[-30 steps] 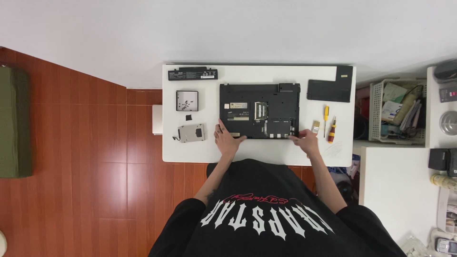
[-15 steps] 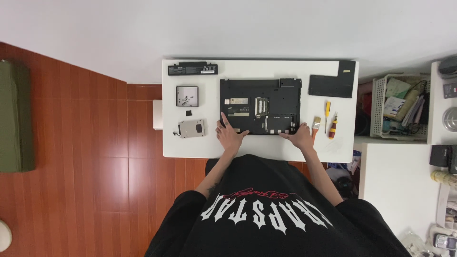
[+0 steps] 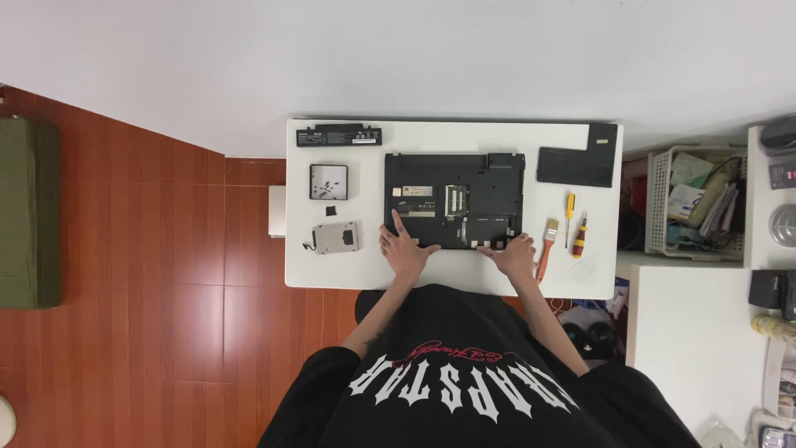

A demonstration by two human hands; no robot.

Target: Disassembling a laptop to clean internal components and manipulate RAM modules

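A black laptop (image 3: 454, 199) lies bottom-up with its covers off on a white table (image 3: 332, 270). My left hand (image 3: 404, 247) rests flat on the laptop's near left corner, fingers spread. Over at the near right corner my right hand (image 3: 514, 254) touches the laptop's edge, fingers apart. Neither hand holds anything.
A long black battery (image 3: 338, 135) lies at the back left, a square drive (image 3: 328, 182) and a silver hard drive (image 3: 337, 237) on the left. A black cover panel (image 3: 578, 165), a brush (image 3: 547, 238) and two screwdrivers (image 3: 575, 226) lie on the right. A basket (image 3: 692, 202) stands beyond the table's right edge.
Both hands have shifted slightly along the laptop's near edge; the left hand now reaches further onto the laptop. The view has shifted a little.
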